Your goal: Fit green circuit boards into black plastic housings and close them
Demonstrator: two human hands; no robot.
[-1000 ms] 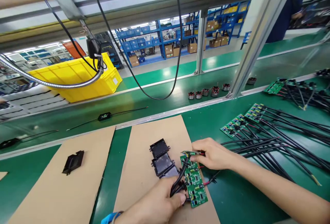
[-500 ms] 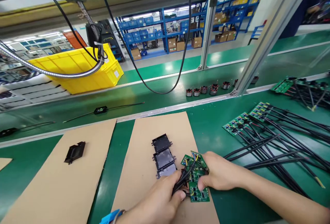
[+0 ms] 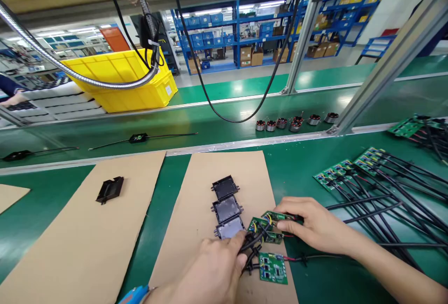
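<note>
My left hand [image 3: 219,266] is closed on a bundle of black cables [image 3: 252,243] that lead to green circuit boards. In my right hand [image 3: 311,224], thumb and fingers pinch the upper circuit boards [image 3: 276,217] at their right side. A separate circuit board [image 3: 273,268] lies flat below them, partly over the cardboard's edge, with a red and black wire running right under my forearm. Just beyond my left hand, three open black plastic cases [image 3: 227,208] stand in a row on the cardboard sheet [image 3: 189,229]. My fingers hide part of the nearest case.
Another black case [image 3: 109,190] lies on the left cardboard [image 3: 70,248]. More circuit boards [image 3: 334,174] with long black cables [image 3: 395,206] spread at the right. Several small motor-like coils [image 3: 296,124] sit past the metal rail. A black cable loop [image 3: 241,119] hangs ahead.
One circuit board has separated from the stack and lies lower down. My right hand has shifted to grip the upper boards, while my left keeps the cables. The camera view has shifted a little.
</note>
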